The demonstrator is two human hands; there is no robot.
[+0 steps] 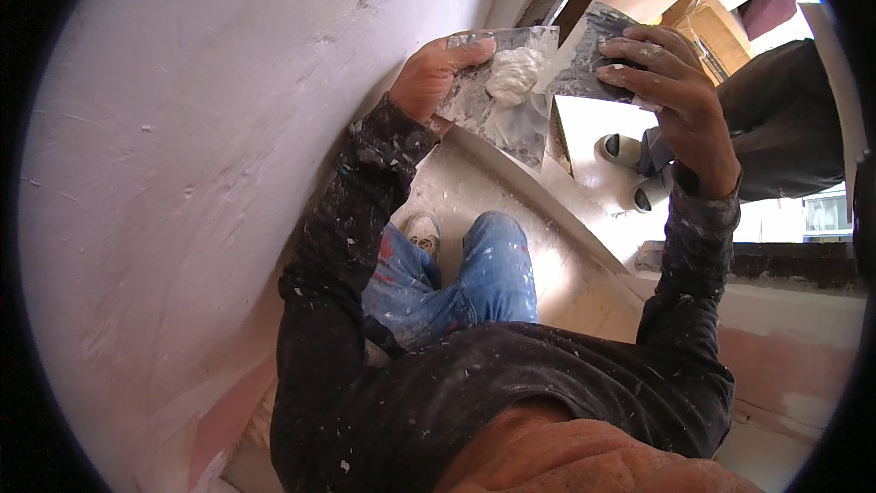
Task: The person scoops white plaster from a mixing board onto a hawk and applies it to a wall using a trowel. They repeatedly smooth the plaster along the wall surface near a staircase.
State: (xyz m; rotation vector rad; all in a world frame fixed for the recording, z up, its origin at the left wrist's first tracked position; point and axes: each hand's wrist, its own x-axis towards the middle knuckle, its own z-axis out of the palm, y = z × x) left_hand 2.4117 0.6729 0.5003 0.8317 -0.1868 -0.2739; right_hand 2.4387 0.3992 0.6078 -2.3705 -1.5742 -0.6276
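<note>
My left hand (pixel 431 80) is closed round the near-left edge of a flat, putty-smeared metal scraper plate (pixel 520 135), thumb on top. A lump of white putty (pixel 514 76) sits on the plate. Across from it, my right hand (pixel 675 82) grips a second flat scraper (pixel 584 53), fingers spread over its grey, smeared face. The edge of this second scraper meets or overlaps the plate's right side, close beside the putty. The handles, if any, are hidden by my hands.
A rough, whitish plastered wall (pixel 173 155) rises close on my left. Beyond the scrapers, another person's dark trousers (pixel 785 128) and shoes (pixel 620 150) show at a bright opening. Cardboard boxes (pixel 716 32) stand behind. A dark sill (pixel 794 267) lies to the right.
</note>
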